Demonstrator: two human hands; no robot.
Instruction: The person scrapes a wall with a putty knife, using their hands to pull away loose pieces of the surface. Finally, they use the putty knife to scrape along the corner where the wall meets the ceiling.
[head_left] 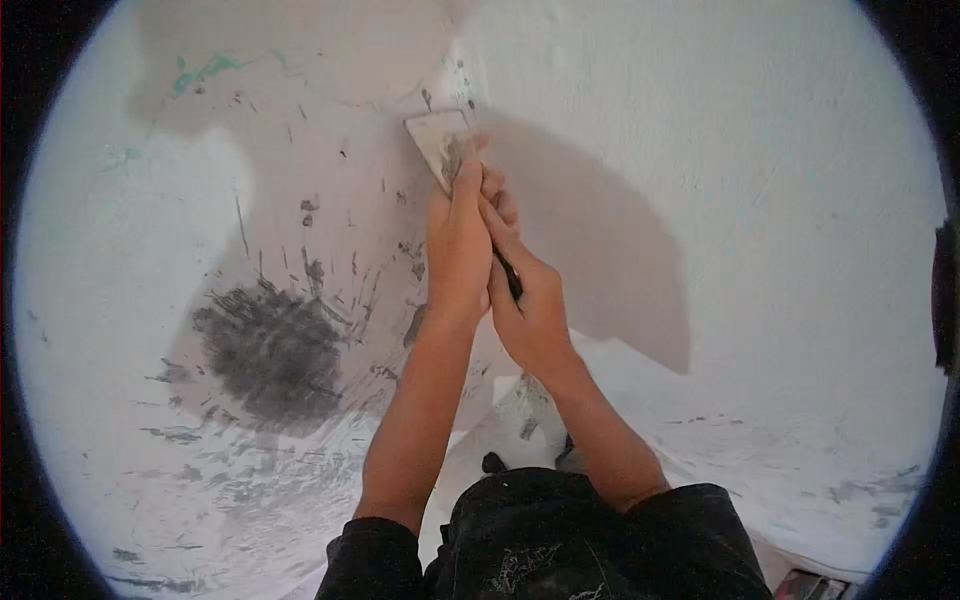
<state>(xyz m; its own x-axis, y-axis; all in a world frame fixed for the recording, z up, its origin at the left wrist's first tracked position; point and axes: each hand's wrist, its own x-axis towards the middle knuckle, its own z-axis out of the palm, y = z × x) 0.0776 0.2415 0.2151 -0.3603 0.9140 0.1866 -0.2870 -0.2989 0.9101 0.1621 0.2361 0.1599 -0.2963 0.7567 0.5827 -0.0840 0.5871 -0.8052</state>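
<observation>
Nearest the camera: dark clothing [600, 540] at bottom edge, 2 bare forearms rising from it toward a room corner. Right hand [532, 305] lower, fingers wrapped tight around the dark handle of a scraper [441, 146]. Only a short strip of handle shows between the 2 hands. Left hand [458, 245] just above, touching the right, closed on the tool's neck with 1 finger laid straight up the back of the blade. Blade flat, wide, pale metal, smeared with grey and white residue, tilted left and pressed to the surface right at the corner line. Left wall [120, 260] white and rough, scored with many short dark scrape marks. A large dark grey patch [270, 350] sits well below and left of the blade, and green flecks [200, 72] lie near the top. Right wall [760, 180] plain white, carrying the arms' shadow [610, 270].
</observation>
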